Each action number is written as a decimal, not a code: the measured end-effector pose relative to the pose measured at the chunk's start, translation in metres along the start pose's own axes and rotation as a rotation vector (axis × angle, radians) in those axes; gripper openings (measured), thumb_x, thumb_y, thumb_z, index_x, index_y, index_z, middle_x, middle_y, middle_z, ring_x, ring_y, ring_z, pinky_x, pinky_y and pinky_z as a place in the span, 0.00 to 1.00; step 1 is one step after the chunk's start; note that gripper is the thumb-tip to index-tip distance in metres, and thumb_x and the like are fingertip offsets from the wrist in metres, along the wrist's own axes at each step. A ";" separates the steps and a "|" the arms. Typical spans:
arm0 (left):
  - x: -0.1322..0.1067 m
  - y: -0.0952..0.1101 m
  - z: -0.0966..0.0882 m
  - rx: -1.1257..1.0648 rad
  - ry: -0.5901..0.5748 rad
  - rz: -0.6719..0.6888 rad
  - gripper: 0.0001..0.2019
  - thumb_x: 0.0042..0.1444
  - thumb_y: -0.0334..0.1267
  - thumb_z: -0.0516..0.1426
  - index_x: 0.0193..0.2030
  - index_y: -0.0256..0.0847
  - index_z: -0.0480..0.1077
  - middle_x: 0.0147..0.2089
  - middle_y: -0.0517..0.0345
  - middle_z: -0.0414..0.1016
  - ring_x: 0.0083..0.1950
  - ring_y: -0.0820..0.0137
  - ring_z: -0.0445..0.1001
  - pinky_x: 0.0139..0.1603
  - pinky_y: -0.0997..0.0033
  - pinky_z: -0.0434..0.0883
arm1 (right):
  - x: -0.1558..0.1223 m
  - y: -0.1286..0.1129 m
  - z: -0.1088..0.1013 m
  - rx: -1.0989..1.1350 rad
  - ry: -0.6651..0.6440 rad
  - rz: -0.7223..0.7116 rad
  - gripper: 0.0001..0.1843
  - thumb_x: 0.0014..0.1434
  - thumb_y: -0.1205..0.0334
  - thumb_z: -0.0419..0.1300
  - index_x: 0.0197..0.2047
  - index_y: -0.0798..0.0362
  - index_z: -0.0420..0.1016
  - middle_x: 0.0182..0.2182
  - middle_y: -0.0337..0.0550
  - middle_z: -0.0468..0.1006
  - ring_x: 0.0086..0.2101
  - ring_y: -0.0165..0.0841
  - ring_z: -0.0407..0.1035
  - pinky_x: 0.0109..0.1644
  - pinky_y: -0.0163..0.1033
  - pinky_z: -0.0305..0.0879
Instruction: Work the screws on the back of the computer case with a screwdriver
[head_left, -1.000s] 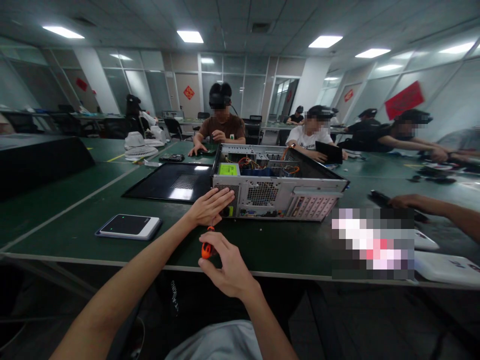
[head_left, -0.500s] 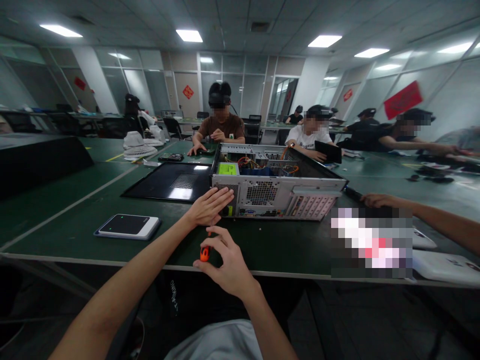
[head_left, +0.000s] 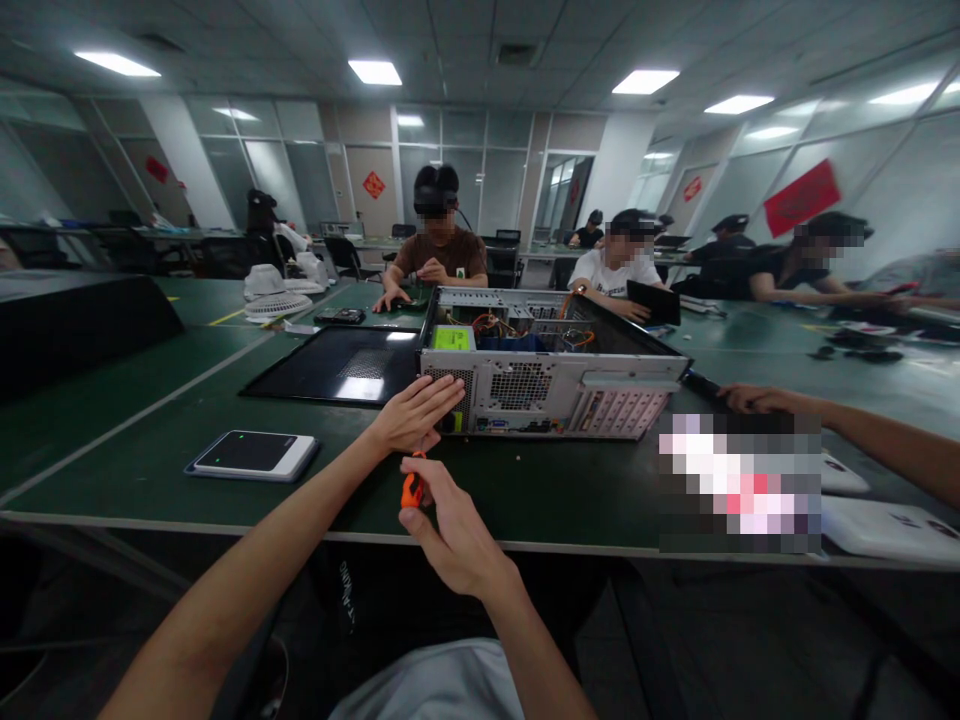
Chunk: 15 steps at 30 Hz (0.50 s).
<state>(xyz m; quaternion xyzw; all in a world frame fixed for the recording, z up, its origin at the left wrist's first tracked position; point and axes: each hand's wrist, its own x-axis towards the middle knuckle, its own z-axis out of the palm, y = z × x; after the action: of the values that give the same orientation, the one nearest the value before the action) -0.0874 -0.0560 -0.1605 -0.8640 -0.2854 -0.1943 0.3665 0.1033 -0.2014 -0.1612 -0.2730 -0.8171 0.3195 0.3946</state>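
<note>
An open desktop computer case (head_left: 609,378) lies on its side on the green table, its rear panel towards me. My left hand (head_left: 409,412) rests against the left end of that panel, over the power supply grille, its fingers stretched out flat. Just below it, my right hand (head_left: 454,515) is closed around the orange and black handle of a screwdriver (head_left: 412,489). The handle points up towards the lower left corner of the case. My left hand and right fingers hide the screwdriver's tip. A lime-green label (head_left: 453,338) and several cables show inside the case.
A black side panel (head_left: 322,372) lies left of the case. Nearer me is a white device with a dark top (head_left: 255,455). A white fan (head_left: 276,303) stands further back. At right, another person's hand (head_left: 757,398) reaches in. A co-worker (head_left: 442,250) sits opposite.
My right hand's fingers have closed further around the screwdriver handle, and the handle has shifted slightly upward. My left hand stays against the case.
</note>
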 end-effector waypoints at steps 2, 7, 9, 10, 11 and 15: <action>0.000 0.000 0.000 -0.004 0.006 0.002 0.37 0.59 0.34 0.52 0.76 0.31 0.55 0.75 0.44 0.61 0.77 0.58 0.56 0.79 0.57 0.48 | 0.000 0.000 0.000 0.019 0.027 -0.020 0.21 0.74 0.53 0.51 0.65 0.49 0.61 0.58 0.49 0.72 0.58 0.38 0.69 0.65 0.47 0.64; 0.001 -0.001 -0.002 -0.022 -0.009 0.004 0.36 0.60 0.35 0.52 0.76 0.32 0.55 0.75 0.45 0.61 0.77 0.59 0.56 0.78 0.58 0.49 | -0.001 0.000 0.002 -0.003 0.107 -0.070 0.16 0.75 0.53 0.47 0.57 0.49 0.70 0.60 0.50 0.67 0.59 0.37 0.68 0.66 0.45 0.64; 0.002 0.000 -0.004 -0.017 -0.001 0.005 0.35 0.61 0.35 0.51 0.76 0.32 0.56 0.74 0.45 0.62 0.77 0.59 0.57 0.78 0.58 0.50 | -0.002 -0.001 0.002 -0.021 0.118 -0.050 0.17 0.75 0.53 0.47 0.56 0.48 0.72 0.59 0.50 0.66 0.56 0.36 0.69 0.64 0.44 0.66; 0.002 0.000 -0.004 -0.008 0.013 0.009 0.34 0.61 0.34 0.51 0.75 0.32 0.56 0.74 0.44 0.62 0.77 0.59 0.57 0.78 0.57 0.50 | -0.002 -0.001 0.002 -0.021 0.123 -0.054 0.18 0.75 0.53 0.46 0.56 0.48 0.73 0.58 0.50 0.67 0.56 0.36 0.69 0.63 0.44 0.66; 0.002 0.000 -0.005 0.006 0.033 0.014 0.33 0.62 0.34 0.50 0.75 0.31 0.58 0.74 0.44 0.63 0.77 0.59 0.58 0.78 0.57 0.49 | -0.002 0.000 0.002 -0.016 0.134 -0.069 0.18 0.75 0.53 0.47 0.58 0.48 0.72 0.57 0.49 0.68 0.56 0.37 0.69 0.64 0.45 0.66; 0.002 -0.002 -0.002 0.082 0.139 0.056 0.28 0.66 0.33 0.49 0.72 0.33 0.62 0.71 0.45 0.68 0.75 0.63 0.61 0.79 0.59 0.47 | -0.002 0.002 0.002 0.044 0.256 -0.126 0.18 0.76 0.53 0.47 0.59 0.47 0.72 0.54 0.48 0.75 0.56 0.38 0.69 0.63 0.48 0.66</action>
<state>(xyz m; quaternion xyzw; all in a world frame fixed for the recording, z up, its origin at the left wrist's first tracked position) -0.0871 -0.0553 -0.1568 -0.8404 -0.2427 -0.2316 0.4257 0.1029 -0.2024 -0.1649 -0.2511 -0.7683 0.2747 0.5208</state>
